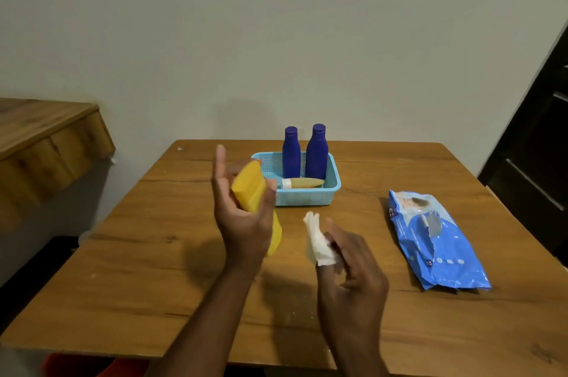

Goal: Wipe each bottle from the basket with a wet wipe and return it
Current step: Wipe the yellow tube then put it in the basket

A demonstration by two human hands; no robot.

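Note:
My left hand [242,207] grips a yellow bottle [250,189] in the air above the table, just left of the light blue basket [307,196]; its index finger points up. A crumpled white wet wipe [318,241] is pinched in my right hand [353,272], a short way right of the yellow bottle and apart from it. Two dark blue bottles [307,153] stand upright in the basket. A small beige bottle [302,183] with a white cap lies on its side in front of them.
A blue pack of wet wipes [433,241] lies on the wooden table [153,269] to the right. A wooden shelf [46,136] juts out at the left. A dark door stands at the far right, and a wall rises behind the table.

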